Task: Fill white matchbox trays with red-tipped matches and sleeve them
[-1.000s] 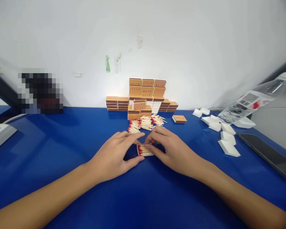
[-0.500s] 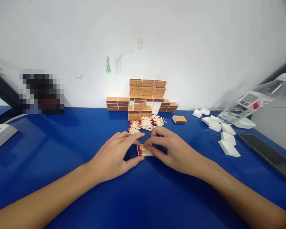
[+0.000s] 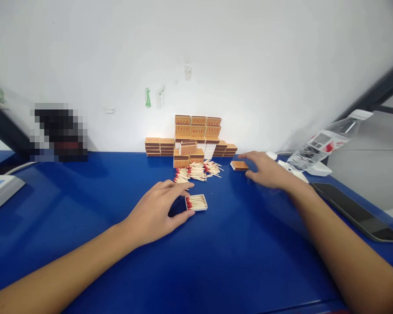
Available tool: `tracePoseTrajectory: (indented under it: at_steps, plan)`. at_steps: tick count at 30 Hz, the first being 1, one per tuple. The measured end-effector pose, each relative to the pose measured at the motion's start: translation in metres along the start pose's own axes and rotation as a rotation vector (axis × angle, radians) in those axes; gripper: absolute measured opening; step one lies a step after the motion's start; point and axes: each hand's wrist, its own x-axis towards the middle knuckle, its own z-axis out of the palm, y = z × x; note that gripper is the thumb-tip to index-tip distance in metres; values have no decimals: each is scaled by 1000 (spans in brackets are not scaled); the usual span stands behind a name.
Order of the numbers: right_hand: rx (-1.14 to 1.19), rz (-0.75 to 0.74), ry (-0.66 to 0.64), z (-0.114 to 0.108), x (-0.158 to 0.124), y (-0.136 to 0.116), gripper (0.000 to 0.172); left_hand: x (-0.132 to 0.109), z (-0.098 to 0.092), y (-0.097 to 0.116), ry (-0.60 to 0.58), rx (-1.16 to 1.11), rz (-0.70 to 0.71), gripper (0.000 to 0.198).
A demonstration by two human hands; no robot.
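Note:
A white matchbox tray (image 3: pixel 205 208) full of red-tipped matches lies on the blue table. My left hand (image 3: pixel 162 209) steadies its left end, thumb at the near side and fingers at the far side. Farther right, my right hand (image 3: pixel 263 168) is open, thumb and fingers apart, at the right end of an orange-brown matchbox sleeve (image 3: pixel 239 165) lying flat. Whether it touches the sleeve I cannot tell. Loose matches (image 3: pixel 196 171) lie in several small piles beyond the tray. Behind them rises a stack of matchboxes (image 3: pixel 198 131) against the wall.
White empty trays (image 3: pixel 319 169) lie at the right beside a tilted plastic bottle (image 3: pixel 327 141). A dark phone (image 3: pixel 356 211) rests near the right edge. On the left are a white device (image 3: pixel 3 194) and a blurred-out dark object (image 3: pixel 60 133).
My right hand has left the matches in the tray and moved right and away to the matchbox sleeve, opening its fingers. My left hand stays at the tray. The view has shifted slightly.

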Motion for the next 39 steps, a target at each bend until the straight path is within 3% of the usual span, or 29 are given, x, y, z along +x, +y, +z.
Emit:
tracePoseTrajectory:
  at_steps: [6,11,16,25,32,35,39]
  plan:
    - [73,-33,-49,-6,-2,-18,36,-1,-2,-5,68,-19,-55,55]
    - [264,-179,-108,-26,-15,-69,42,1,0,-11,120,-37,-83,58]
    - [388,-330,-170,-25,-27,-113,40,2,-1,-12,134,-40,-85,58]
    - [477,-393,-157,-20,-30,-117,39,3,-1,-11,130,-58,-63,54]
    - [611,-308,-124,-11,-35,-130,47,5,-5,-6,144,-239,-84,54]
    - [738,-290,-114,-7,-39,-141,50,6,-7,-2,182,-310,-78,57]
    - [782,-376,-101,-7,-45,-153,51,5,-7,1,150,-390,-31,68]
